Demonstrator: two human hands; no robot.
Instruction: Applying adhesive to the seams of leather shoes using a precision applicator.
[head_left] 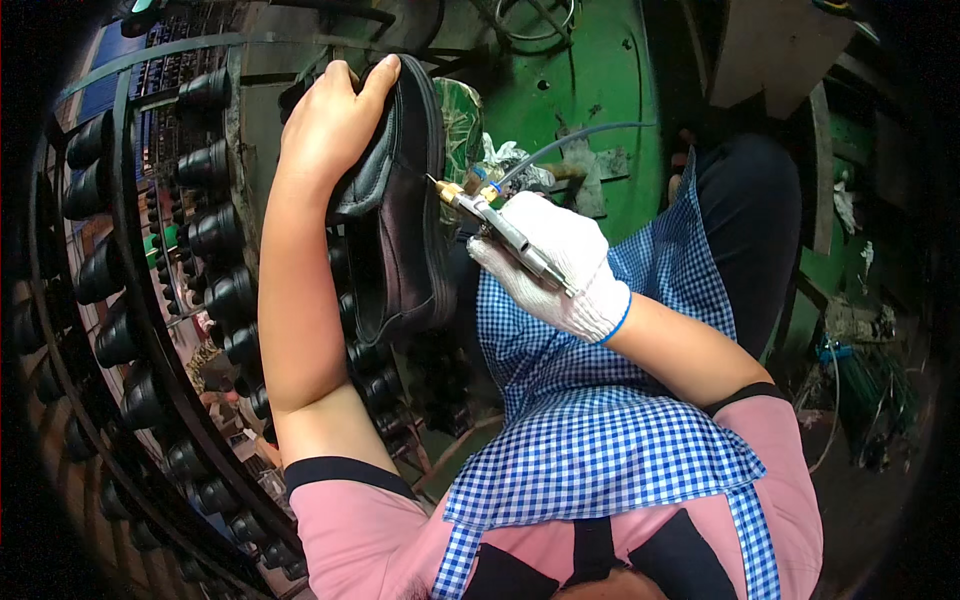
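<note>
A black leather shoe (398,230) hangs in front of me, its toe end up and its opening facing left. My bare left hand (340,115) grips the shoe near its upper end, thumb over the top edge; the other fingers are partly hidden behind it. In a white knitted glove with a blue cuff, my right hand (555,255) is closed around a small metal spray gun (510,238). The gun's brass nozzle points at the shoe's side, a short gap away. A grey-blue hose (575,145) runs from the gun toward the upper right.
Racks (125,200) with several rows of black shoes (213,230) stand close on the left. A green machine surface (600,80) lies ahead, with crumpled rags (505,155) on it. Bundled green strands (870,400) and a thin cable hang at the right. My checked apron covers my lap.
</note>
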